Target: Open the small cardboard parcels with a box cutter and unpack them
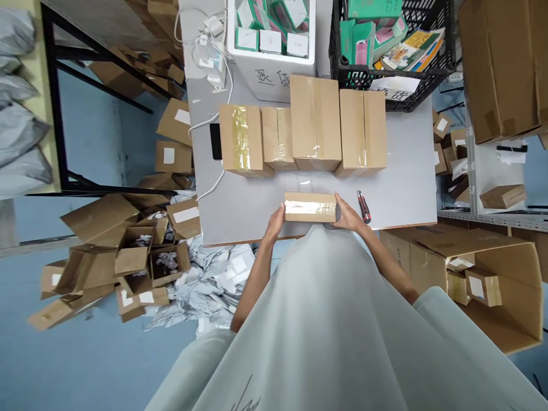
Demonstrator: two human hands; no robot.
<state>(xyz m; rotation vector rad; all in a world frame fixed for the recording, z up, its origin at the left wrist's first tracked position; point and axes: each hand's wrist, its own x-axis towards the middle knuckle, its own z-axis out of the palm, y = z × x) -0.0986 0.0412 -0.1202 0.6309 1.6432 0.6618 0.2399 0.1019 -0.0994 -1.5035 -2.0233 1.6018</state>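
A small taped cardboard box (310,206) lies near the front edge of the white table (406,182). My left hand (275,224) grips its left end, fingers curled around the side. My right hand (347,216) presses against its right end, fingers closed on the box. A red and black utility knife (363,206) rests on the table just right of my right hand. Behind the small box stands a row of several larger taped cardboard boxes (315,123).
A white foam bin (274,74) and a black crate (398,85) of green and pink packages sit at the back. Chargers and cables (209,51) lie at the back left. Opened boxes (141,257) litter the floor left; a large carton (492,285) stands right.
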